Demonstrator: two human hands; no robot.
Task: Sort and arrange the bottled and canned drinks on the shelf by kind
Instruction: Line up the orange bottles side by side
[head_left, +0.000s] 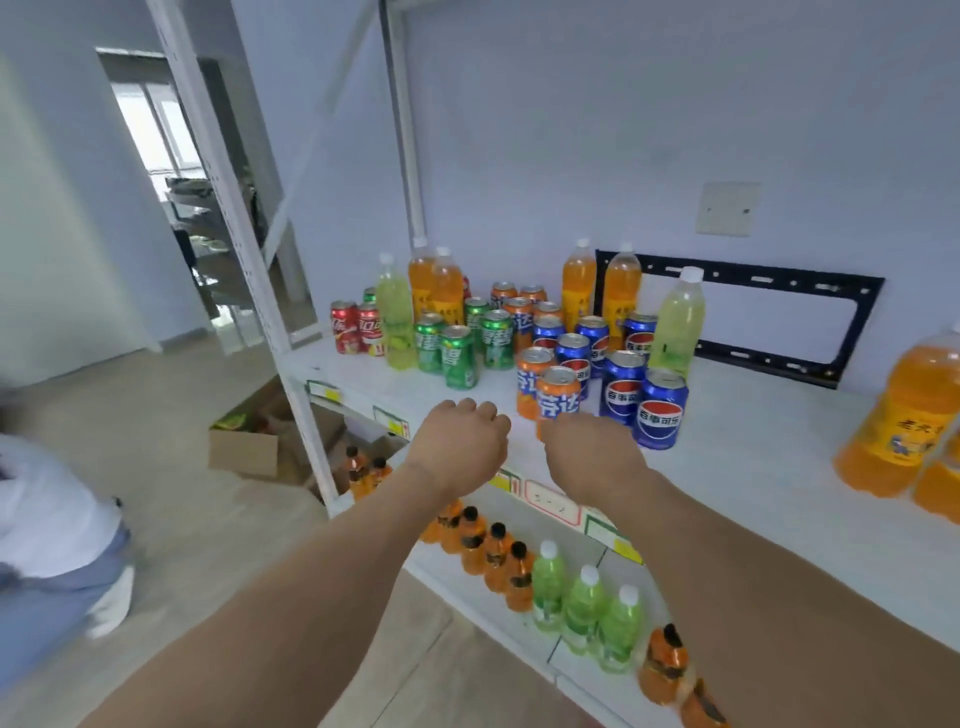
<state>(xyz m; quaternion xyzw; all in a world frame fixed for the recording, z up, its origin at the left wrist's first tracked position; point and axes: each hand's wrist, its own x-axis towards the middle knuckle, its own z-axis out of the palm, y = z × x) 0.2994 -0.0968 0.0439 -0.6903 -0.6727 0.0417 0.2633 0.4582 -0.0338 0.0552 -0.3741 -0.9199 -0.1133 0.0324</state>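
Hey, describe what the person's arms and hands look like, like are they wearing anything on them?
Both forearms are bare up to the frame edge: no sleeves show. The left hand and right hand have no gloves, and no watch, bracelet or ring can be seen from this side.

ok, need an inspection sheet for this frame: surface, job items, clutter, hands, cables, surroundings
Surface: white shelf board, price tags along its front edge.
Job's things: red cans far left; green cans; orange cans and blue cans intermixed at front; tall orange bottles and pale green bottles scattered at the back, all upright.
Clutter: open cardboard box on the floor.
Hands: left hand and right hand over the shelf's front edge; fingers hidden, grip cannot be told.
Cables: nothing seen.
Surroundings: lower shelf with small bottles; black wall bracket; a person's sleeve at left.
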